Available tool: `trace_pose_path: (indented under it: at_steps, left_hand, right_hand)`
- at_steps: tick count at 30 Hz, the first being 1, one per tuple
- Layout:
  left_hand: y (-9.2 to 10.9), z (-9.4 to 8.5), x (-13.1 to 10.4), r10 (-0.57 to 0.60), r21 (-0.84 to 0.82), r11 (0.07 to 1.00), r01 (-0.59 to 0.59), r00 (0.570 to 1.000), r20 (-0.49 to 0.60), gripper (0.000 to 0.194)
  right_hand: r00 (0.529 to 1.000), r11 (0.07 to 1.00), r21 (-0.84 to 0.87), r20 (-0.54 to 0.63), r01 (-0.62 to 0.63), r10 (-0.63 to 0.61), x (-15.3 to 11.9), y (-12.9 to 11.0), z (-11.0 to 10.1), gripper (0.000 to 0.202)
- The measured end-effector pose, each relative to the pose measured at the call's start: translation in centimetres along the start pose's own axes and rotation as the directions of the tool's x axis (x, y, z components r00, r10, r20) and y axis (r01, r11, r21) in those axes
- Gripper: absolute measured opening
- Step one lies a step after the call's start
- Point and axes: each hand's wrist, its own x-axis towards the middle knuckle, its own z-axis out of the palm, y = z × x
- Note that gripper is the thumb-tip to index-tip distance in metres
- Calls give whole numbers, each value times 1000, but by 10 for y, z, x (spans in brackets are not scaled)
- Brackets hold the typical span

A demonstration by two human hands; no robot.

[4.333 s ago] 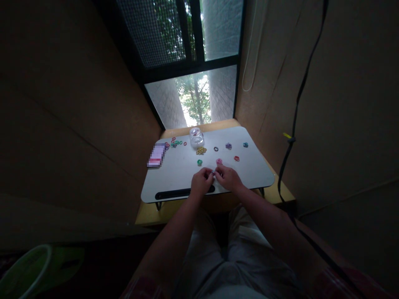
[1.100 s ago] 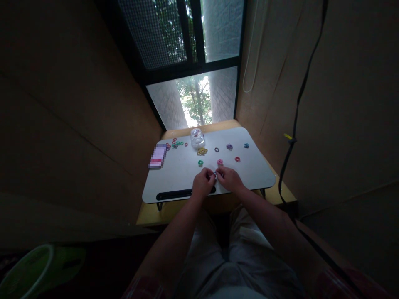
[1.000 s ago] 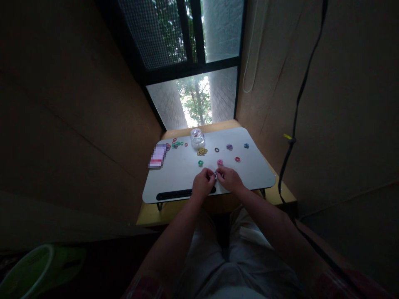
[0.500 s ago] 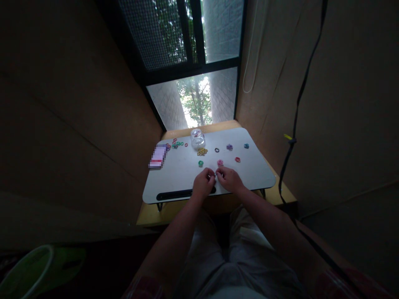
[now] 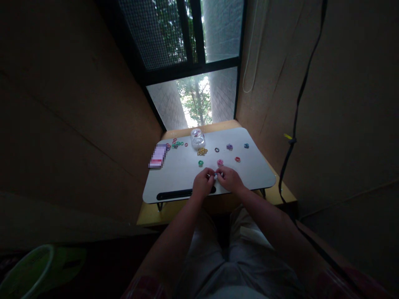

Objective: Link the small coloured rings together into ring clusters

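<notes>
My left hand and my right hand meet fingertip to fingertip above the front of the white lap table. Both are closed in a pinch around a small bluish-grey thing, too small to make out. Just beyond the fingers lies a pink cluster of small rings. A green cluster sits to its left and a red one to its right. Farther back are a yellow heap of rings, a dark ring, a purple cluster and a teal one.
A clear jar stands at the back of the table. Red and green rings lie at the back left, beside a phone with a lit screen. A black slot runs along the front edge. A dark cord hangs at the right.
The fingertips have shifted slightly, and more of the small bluish-grey thing shows between them. The clusters on the table stay where they were.
</notes>
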Motion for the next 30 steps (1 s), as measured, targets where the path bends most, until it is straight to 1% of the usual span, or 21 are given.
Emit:
trace_pose_path:
  at_steps: [7,15,25,30]
  left_hand:
    - [1,-1,0,-29,13,999,29,1000,3,12]
    - [-3,0,0,-20,2,1000,20,1000,-4,12]
    - [-2,1,1,-39,1,999,39,999,-11,12]
    - [-5,3,1,-21,0,1000,21,1000,-21,12]
  right_hand:
    - [1000,999,-33,-5,-15,14,0,-2,-1,15]
    - [1000,1000,-25,-4,-15,15,0,-1,-1,15]
    - [1000,997,-77,17,-14,15,0,-2,-1,13]
    - [1000,996,-89,11,-11,12,0,1,2,12]
